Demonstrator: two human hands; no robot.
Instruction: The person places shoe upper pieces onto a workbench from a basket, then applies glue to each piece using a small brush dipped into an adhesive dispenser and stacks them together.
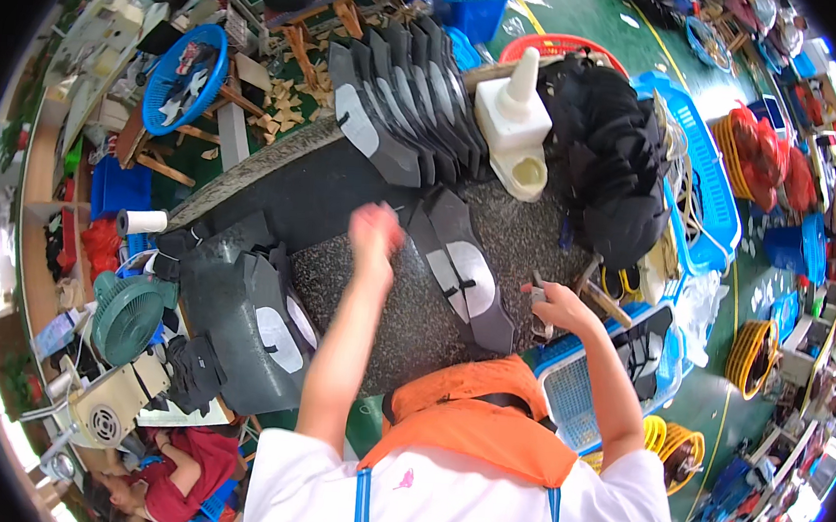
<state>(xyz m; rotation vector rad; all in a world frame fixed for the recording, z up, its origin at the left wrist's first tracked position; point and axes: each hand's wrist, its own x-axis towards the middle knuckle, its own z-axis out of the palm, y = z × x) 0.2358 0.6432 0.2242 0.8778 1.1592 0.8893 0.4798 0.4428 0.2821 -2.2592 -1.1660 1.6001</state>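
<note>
Two dark shoe-upper pieces (461, 274) with white patches lie on the speckled worktable (386, 307); the blurred left hand (376, 231), fingers unclear, hovers just beside them, seemingly placing. The right hand (553, 304) pinches a small tool (539, 308); aligning likely comes next

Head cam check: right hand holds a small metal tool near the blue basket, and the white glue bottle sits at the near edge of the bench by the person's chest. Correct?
Not quite. The head view shows the white glue bottle at the far side of the bench, beside the fanned row of dark cut pieces, not by the chest. The rest holds: the right hand holds a small metal tool near the blue basket.
</note>
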